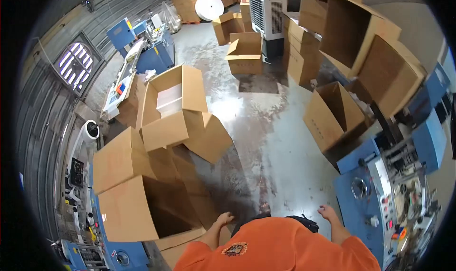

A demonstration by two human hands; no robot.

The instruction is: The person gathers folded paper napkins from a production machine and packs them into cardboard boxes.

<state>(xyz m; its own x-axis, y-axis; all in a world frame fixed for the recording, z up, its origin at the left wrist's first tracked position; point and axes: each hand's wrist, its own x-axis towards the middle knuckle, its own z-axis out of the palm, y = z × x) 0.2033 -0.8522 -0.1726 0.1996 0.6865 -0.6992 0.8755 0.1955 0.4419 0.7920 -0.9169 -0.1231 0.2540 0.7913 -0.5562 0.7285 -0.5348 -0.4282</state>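
Observation:
My left hand (225,218) hangs low beside my body, fingers loosely bent with nothing visible in them. Close to its left is an open cardboard box (126,211) with a dark interior. On the other side, my right hand (326,212) is held out from my hip, also loosely bent and holding nothing I can see. It is nearest to a blue machine (349,195) with a control panel, with a gap between them. Neither hand touches a box. An orange shirt (285,242) covers my body.
Ahead on the left, an open box (164,131) holds white material. Another open box (337,109) stands at right, below stacked large cartons (349,29). Farther off are a white air cooler (267,14), a white roll (209,7) and a blue machine (156,55). Wet-looking concrete floor (285,143) runs between.

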